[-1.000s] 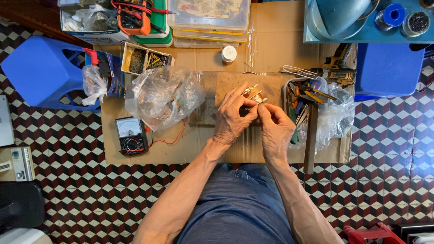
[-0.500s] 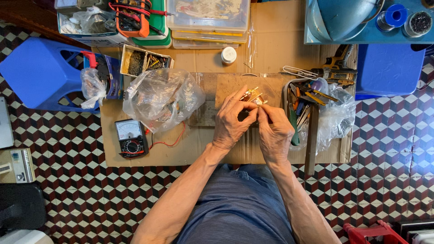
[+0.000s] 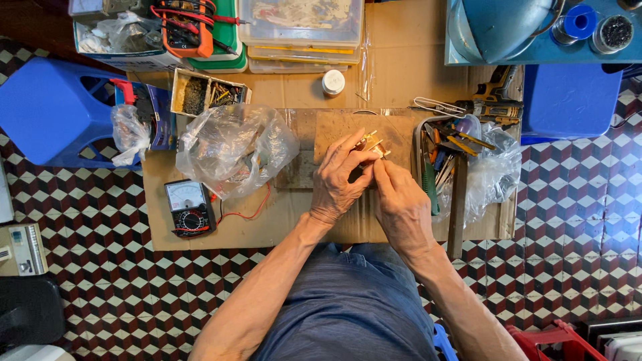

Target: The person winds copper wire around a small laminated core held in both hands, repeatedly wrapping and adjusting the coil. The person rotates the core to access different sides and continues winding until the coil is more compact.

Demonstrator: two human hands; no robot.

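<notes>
Your left hand (image 3: 338, 184) and right hand (image 3: 401, 204) meet over the brown cardboard sheet (image 3: 267, 230), fingers pinched narrow around a small brass-coloured metal part (image 3: 371, 144) held just above the wooden board (image 3: 394, 130). Left of your hands lies a crumpled clear plastic bag (image 3: 231, 147), and nearer you a black analogue multimeter (image 3: 189, 207). Right, an open tray of hand tools (image 3: 445, 150). Farther off, a small white round cap (image 3: 333, 81).

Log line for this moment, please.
left hand: holds small brass part | right hand: fingers on same part | over wooden board | plastic bag beside
</notes>
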